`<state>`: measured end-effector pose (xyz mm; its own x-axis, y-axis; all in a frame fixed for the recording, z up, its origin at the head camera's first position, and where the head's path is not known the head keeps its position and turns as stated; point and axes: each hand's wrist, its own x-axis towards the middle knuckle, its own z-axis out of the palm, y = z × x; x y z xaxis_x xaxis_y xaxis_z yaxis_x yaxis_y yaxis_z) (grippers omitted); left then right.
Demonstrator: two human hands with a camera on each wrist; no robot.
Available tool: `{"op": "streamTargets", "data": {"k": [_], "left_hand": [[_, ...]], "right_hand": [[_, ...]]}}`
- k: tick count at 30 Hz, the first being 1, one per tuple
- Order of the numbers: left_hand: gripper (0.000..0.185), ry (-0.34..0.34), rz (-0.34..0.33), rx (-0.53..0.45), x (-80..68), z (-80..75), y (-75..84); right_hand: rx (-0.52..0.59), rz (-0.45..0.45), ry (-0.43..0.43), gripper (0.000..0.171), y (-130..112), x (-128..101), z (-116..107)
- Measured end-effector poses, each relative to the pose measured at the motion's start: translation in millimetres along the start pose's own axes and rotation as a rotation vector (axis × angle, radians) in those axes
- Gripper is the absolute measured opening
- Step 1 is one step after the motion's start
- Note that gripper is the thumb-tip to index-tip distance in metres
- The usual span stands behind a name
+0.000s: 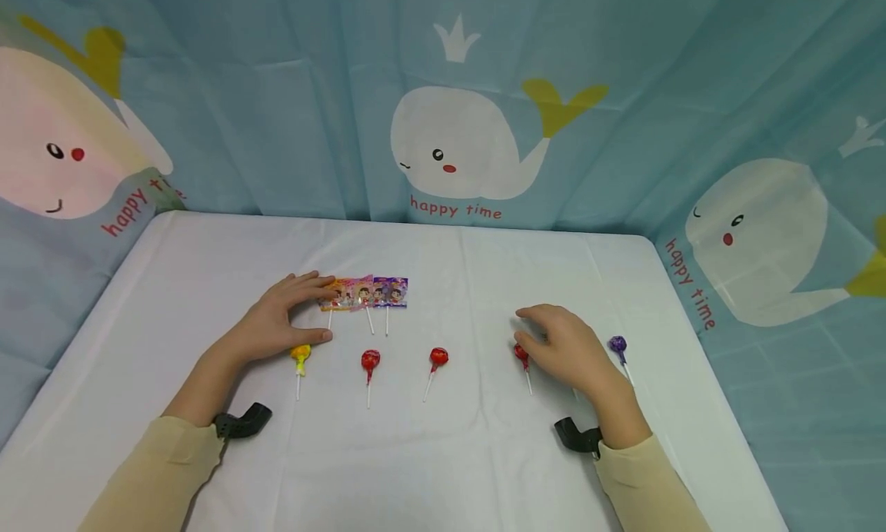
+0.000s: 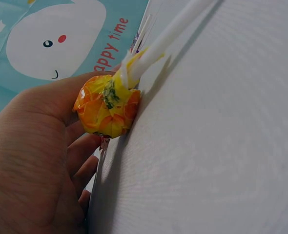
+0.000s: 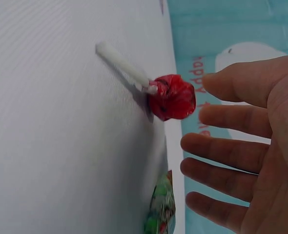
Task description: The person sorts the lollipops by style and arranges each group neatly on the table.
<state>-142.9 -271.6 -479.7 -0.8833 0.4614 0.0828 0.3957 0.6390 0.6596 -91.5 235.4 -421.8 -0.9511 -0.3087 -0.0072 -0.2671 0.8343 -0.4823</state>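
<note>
Two bare hands over a worktop (image 1: pixel 415 470). The left hand (image 1: pixel 280 320) lies with fingers extended at the left end of the flat-packed lollipops (image 1: pixel 363 292), left of centre towards the far edge; its thumb stands apart and nothing is gripped, though whether the fingertips press cannot be told. The step in hand appears to be reaching or adjusting at this group; a pick-up would call for thumb and fingers to close. The right hand (image 1: pixel 564 347), loosely spread and holding nothing, hovers just beside a red lollipop (image 3: pixel 175 100). Nearer the front edge lie a yellow lollipop (image 1: pixel 301 354), close to the left thumb and easily nudged, and two further red lollipops (image 1: pixel 370 360) (image 1: pixel 439 357). A green-wrapped lollipop (image 3: pixel 161 207) is largely hidden beneath the right hand; a purple lollipop (image 1: pixel 617 344) lies towards the right edge.
</note>
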Motion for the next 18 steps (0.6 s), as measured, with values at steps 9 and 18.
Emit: {"op": "streamTargets", "data": {"k": [9, 18], "left_hand": [[0.069, -0.01, -0.002, -0.003, 2.0, -0.8, 2.2], [0.068, 0.004, 0.007, -0.005, 0.8, -1.3, 4.5]], "right_hand": [[-0.001, 0.008, 0.013, 0.041, 5, -10, -4], [-0.023, 0.006, 0.037, 0.039, 10, -19, -9]]}}
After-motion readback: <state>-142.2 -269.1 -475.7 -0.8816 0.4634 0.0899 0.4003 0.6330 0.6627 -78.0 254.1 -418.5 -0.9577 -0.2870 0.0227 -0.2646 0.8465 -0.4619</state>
